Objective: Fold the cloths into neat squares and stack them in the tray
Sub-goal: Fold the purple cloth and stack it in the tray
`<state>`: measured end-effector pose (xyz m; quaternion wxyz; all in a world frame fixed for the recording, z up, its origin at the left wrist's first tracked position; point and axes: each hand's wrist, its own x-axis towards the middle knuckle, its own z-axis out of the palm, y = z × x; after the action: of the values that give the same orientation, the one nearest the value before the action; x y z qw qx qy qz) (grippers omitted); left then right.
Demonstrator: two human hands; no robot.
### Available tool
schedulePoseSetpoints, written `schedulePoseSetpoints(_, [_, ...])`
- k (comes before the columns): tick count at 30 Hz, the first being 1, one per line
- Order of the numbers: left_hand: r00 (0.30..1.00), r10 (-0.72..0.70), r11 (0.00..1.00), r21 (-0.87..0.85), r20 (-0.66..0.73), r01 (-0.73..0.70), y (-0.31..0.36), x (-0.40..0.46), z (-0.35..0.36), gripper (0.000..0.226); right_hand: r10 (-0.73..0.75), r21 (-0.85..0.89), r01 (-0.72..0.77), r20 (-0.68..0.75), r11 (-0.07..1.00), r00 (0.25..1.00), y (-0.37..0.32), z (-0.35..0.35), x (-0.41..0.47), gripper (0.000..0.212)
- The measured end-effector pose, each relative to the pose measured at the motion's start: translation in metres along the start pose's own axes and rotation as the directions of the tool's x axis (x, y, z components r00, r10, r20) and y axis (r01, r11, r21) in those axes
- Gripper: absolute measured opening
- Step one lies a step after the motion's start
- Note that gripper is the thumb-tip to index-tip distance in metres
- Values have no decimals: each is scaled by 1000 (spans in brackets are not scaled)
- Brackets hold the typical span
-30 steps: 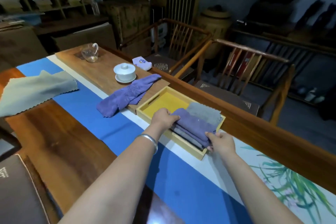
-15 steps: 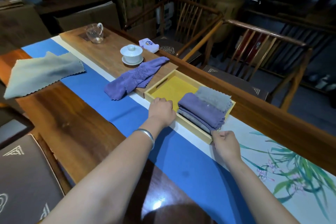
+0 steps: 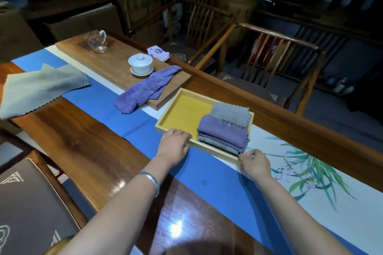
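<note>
Now both hands grip the yellow tray [image 3: 180,118], which sits on the blue table runner [image 3: 116,118] toward the right of the table. The left hand [image 3: 175,145] curls its fingers over the tray's near rim, at about the middle. The right hand [image 3: 253,162] pinches the near right corner, thumb and fingers closed on the wood.

Counted: one tray and, in its right half, one stack of folded cloths [image 3: 224,136]. A purple cloth lies on top, grey layers show beneath it, and a grey one sticks out on the far side; how many lie in the stack cannot be told. Two cloths are not yet folded. One unfolded purple cloth [image 3: 145,90] is bunched half on the wooden tea board [image 3: 116,62], half on the runner. One unfolded grey cloth [image 3: 41,89] lies spread at the far left. On the board stand one white lidded cup [image 3: 141,64] and one glass pitcher [image 3: 97,41].

Compared with a second ago, the left hand has come off the purple cloth on top of the stack and moved to the rim. The right hand has left the stack's near edge for the corner of the tray. The stack itself looks unchanged.
</note>
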<state>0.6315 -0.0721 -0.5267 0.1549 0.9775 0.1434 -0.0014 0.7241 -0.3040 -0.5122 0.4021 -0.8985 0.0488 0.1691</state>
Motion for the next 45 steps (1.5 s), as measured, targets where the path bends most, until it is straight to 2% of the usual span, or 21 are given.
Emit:
schedulePoseSetpoints(5, [1000,4,1000,17,-8,-3,4,3,-3,32,-92,-140,88,-21,986,996,-4,-4,2,22])
schedulePoseSetpoints(7, [1000,-7,997,80,10,6,5,10,-7,28,-137,-210,123,-51,970,989,-7,-3,6,27])
schedulePoseSetpoints(11, [998,-22,971,239,60,7,1,22,-21,24,-211,-327,164,-111,931,971,-13,-2,8,24])
schedulePoseSetpoints(17, [976,215,897,387,41,-214,3,18,-33,18,-295,-394,211,-166,895,941,-12,-15,9,25])
schedulePoseSetpoints(22, [927,367,861,406,-79,-306,8,-22,-41,23,-383,-357,303,-176,883,907,0,-28,-8,24])
schedulePoseSetpoints(24, [915,391,863,384,-97,-328,10,-45,-44,30,-396,-355,323,-157,877,905,7,-36,-21,24])
schedulePoseSetpoints(28, [932,360,892,307,-41,-331,18,-99,-39,36,-373,-363,329,-56,872,926,30,-44,-59,29])
schedulePoseSetpoints(32, [941,337,933,139,-12,-332,22,-148,-25,29,-307,-343,291,8,893,952,56,-45,-97,32])
schedulePoseSetpoints(35, [939,345,938,26,5,-345,19,-172,-15,13,-269,-340,270,53,901,962,74,-49,-119,35])
schedulePoseSetpoints(36, [942,336,942,-27,22,-335,17,-178,-13,11,-255,-341,262,66,903,965,80,-50,-124,36])
schedulePoseSetpoints(40, [954,270,951,-189,128,-243,10,-192,1,25,-219,-342,244,109,907,970,92,-53,-137,37])
schedulePoseSetpoints(45, [979,147,950,-297,141,-100,9,-194,8,17,-185,-271,208,109,940,977,96,-54,-139,31])
